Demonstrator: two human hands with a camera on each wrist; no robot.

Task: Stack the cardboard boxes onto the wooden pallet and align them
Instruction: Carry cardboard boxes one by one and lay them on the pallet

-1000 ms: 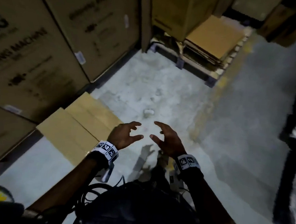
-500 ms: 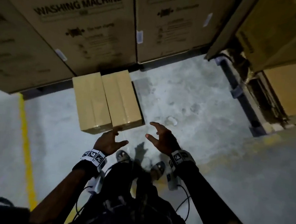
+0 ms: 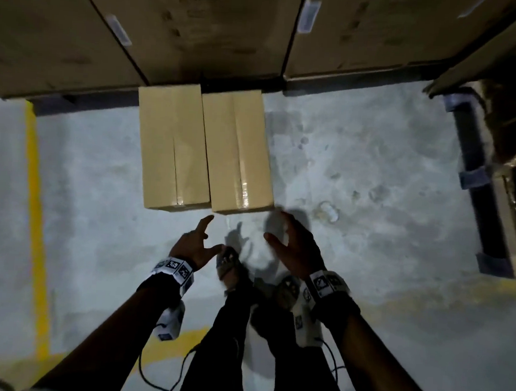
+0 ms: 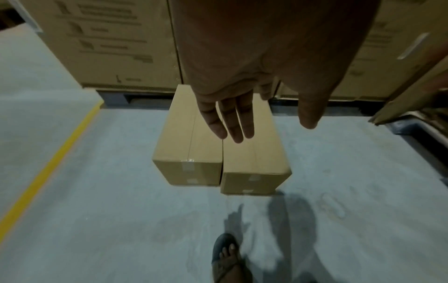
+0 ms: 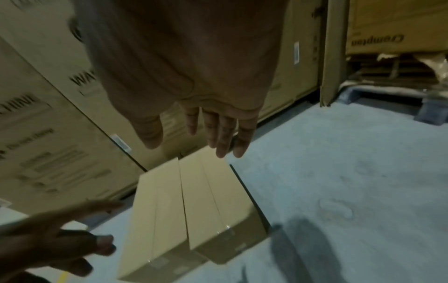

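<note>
Here, the big cartons (image 3: 201, 23) fill the top of the head view like a wall, and the grey floor (image 3: 372, 203) takes the rest, with a yellow line (image 3: 35, 179) down the left side. At the right edge, a dark pallet (image 3: 479, 195) shows under torn cardboard; I cannot tell if it is the wooden one for the task.

In the upper middle, two boxes (image 3: 205, 149) lie side by side on the floor, touching along their long sides, with their far ends against the cartons. They are not on any pallet yet. The right box sits a little nearer to the person than the left one.

Below them, the right hand (image 3: 295, 250) and the left hand (image 3: 193, 245) hang apart from the boxes, both empty, with fingers spread and loose. A sandaled foot (image 4: 226, 256) stands near the bottom of the left wrist view.

The risk, I think, is in the pick. The boxes are pressed together, so fingers may not enter between them, and a lift of one could drag the other. The tape on top looks smooth, so a grip from above may slip.
</note>
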